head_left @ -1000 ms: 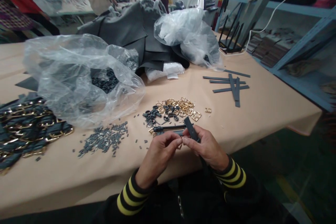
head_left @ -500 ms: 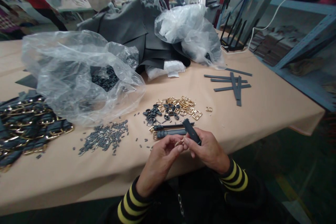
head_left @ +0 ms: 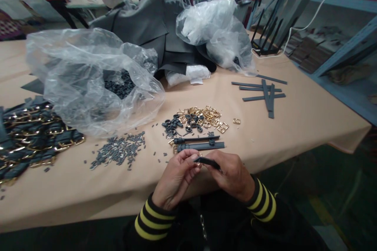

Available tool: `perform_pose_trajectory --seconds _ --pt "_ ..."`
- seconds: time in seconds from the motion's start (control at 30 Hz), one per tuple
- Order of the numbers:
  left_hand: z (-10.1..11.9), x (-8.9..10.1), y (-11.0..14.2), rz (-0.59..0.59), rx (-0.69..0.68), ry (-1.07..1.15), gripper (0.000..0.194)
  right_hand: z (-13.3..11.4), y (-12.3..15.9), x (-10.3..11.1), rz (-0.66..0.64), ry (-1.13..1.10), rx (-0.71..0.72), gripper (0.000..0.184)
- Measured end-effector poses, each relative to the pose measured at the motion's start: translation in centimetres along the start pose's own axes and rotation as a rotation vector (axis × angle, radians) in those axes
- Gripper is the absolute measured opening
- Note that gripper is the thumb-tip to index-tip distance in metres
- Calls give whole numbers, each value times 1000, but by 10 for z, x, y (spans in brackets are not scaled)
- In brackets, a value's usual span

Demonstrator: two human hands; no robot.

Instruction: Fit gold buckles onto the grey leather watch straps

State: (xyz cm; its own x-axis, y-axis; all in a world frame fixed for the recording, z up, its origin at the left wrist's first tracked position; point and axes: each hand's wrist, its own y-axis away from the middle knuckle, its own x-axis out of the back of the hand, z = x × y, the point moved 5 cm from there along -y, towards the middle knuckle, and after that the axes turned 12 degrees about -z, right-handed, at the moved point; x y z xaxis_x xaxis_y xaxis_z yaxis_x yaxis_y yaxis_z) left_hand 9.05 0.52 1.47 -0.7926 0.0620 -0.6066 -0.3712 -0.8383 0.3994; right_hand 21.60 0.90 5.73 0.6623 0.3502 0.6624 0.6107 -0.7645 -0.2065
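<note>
Between the fingers of my left hand is a small gold buckle, partly hidden by the fingertips. My right hand grips a dark leather strap, whose far end meets the buckle at my left fingertips. Whether the strap is threaded through the frame cannot be made out. Just beyond my hands lie two dark straps with gold buckles. Behind them sits a pile of gold buckles, with black leather loops at its left side.
Small dark pieces are scattered left of my hands. Buckled straps are heaped at far left. A clear plastic bag holds black pieces. Loose strips lie at right, near a router. Other people stand in the background.
The strap in my right hand has swung from pointing up and away to lying nearly level, its end now at the buckle in my left fingers. The view has shifted slightly.
</note>
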Motion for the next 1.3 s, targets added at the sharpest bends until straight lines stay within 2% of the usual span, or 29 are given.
perform_pose_trajectory --seconds 0.1,0.2,0.37,0.47,0.57,0.7,0.77,0.83,0.93,1.07,1.2,1.3 --pt "12 0 3 43 -104 -178 16 7 0 0 10 -78 -96 10" --pt "22 -2 6 71 -166 -487 16 13 2 0 21 -168 -185 7" --pt "25 -7 9 136 -255 -805 16 16 5 -5 45 -239 -287 8" --pt "26 -9 11 156 -280 -951 13 20 6 -8 -11 -279 -355 8" --pt "29 -15 14 136 -308 -1043 10 30 9 -8 -78 -374 -459 18" --pt "36 -31 18 1 -345 -1117 14 41 11 -7 -112 -461 -532 9" --pt "40 -36 19 -35 -345 -1104 15 40 11 -9 -176 -508 -488 7" --pt "46 -34 18 3 -333 -1039 15 34 10 -10 -238 -613 -391 9" --pt "49 -25 16 49 -250 -863 14 29 12 -9 -264 -804 -276 13" --pt "43 -15 12 -8 -124 -644 15 31 15 -8 -308 -952 -257 16" --pt "34 -9 10 -77 -87 -423 14 34 15 -10 -385 -983 -270 16" --pt "25 -10 7 -113 -56 -324 14 32 13 -12 -383 -976 -264 17"
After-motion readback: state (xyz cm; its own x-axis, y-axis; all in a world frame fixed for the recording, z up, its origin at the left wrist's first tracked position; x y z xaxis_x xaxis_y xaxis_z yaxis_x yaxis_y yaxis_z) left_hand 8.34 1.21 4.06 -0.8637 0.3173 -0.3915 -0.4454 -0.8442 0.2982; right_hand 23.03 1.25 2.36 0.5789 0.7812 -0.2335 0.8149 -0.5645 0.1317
